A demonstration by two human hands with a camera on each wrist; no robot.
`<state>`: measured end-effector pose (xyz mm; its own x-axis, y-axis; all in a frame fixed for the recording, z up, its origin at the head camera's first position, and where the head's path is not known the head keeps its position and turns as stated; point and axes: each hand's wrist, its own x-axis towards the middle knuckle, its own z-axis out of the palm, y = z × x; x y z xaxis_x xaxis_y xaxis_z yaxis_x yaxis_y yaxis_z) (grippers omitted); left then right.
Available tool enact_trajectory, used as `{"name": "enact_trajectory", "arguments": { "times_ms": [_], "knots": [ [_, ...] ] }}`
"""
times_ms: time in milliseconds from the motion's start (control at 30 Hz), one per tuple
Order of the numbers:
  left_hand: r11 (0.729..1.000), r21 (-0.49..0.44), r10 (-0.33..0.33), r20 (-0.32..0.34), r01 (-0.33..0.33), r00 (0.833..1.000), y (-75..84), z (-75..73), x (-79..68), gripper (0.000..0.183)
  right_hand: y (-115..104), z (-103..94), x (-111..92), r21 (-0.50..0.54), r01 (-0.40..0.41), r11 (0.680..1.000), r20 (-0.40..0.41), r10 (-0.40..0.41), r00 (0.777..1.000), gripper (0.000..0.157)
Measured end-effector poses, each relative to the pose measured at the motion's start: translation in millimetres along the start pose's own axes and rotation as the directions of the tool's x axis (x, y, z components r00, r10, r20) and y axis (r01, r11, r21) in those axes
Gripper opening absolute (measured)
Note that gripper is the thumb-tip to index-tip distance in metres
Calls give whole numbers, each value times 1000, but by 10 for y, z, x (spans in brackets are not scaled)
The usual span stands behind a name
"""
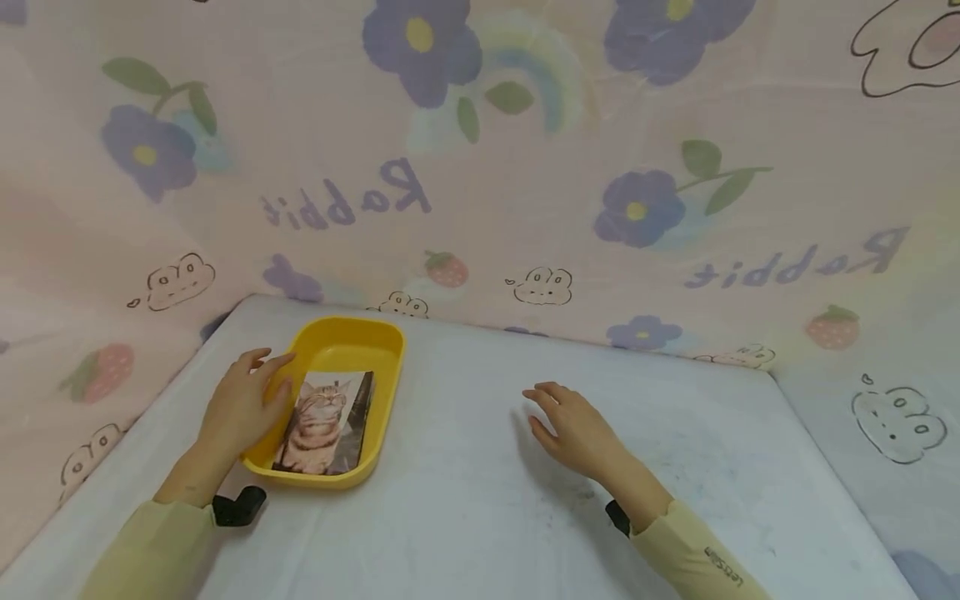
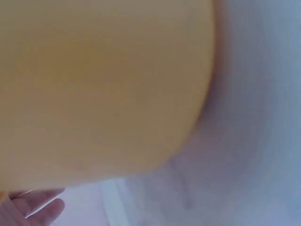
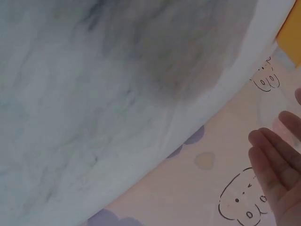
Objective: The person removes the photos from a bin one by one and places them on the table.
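A yellow tray [image 1: 392, 400] stands on the left side of the table in the head view. Inside it lies a picture card [image 1: 318, 425] showing a striped cat. My left hand [image 1: 243, 408] is at the tray's left rim, fingers loosely bent and thumb reaching over the inside. In the left wrist view the tray's yellow wall [image 2: 103, 103] fills much of the frame, with a few fingers [image 2: 44, 212] beyond it. My right hand [image 1: 577, 429] hovers over the white table to the right, holding nothing; its relaxed fingers [image 3: 268, 150] show in the right wrist view.
The table [image 1: 480, 500] has a white cover with faint dark smudges on the right. A pink cloth [image 1: 495, 208] printed with flowers, rabbits and strawberries hangs behind it and along both sides.
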<state>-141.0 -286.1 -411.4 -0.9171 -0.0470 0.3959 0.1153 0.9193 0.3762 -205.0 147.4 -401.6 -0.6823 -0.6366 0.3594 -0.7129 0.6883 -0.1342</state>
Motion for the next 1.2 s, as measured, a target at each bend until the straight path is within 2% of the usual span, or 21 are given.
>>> {"name": "enact_trajectory", "arguments": {
  "times_ms": [167,300,400,533,633,733,867,1000,1100,1200],
  "knots": [
    [987,-132,-82,47,87,996,-55,9,13,39,3,52,62,46,32,998,-8,-32,999,31],
    [954,-260,-132,82,149,988,-72,27,26,41,-48,107,159,80,39,996,28,-41,999,32],
    [920,-316,-197,144,233,970,-79,28,34,45,-122,141,254,136,24,990,74,-35,997,33],
    [884,-334,-267,212,326,940,-91,17,45,48,-221,193,415,234,-13,972,118,-15,993,33],
    [863,-358,-293,219,356,931,-106,19,43,49,-288,250,543,302,-32,953,130,-8,992,32],
    [832,-405,-315,215,378,924,-122,23,27,49,-372,305,671,391,-39,920,134,-14,991,32],
    [771,-495,-337,216,400,916,-134,35,6,49,-517,379,851,506,-43,861,109,-14,994,29],
    [712,-565,-351,228,417,908,-131,68,-3,49,-676,421,1016,570,-57,820,71,20,997,25],
    [683,-581,-371,247,443,895,-124,93,-6,51,-808,422,1152,591,-58,804,60,28,998,24],
    [653,-581,-408,271,486,872,-109,107,-4,52,-946,418,1308,602,-66,796,73,27,997,24]
  ]
}}
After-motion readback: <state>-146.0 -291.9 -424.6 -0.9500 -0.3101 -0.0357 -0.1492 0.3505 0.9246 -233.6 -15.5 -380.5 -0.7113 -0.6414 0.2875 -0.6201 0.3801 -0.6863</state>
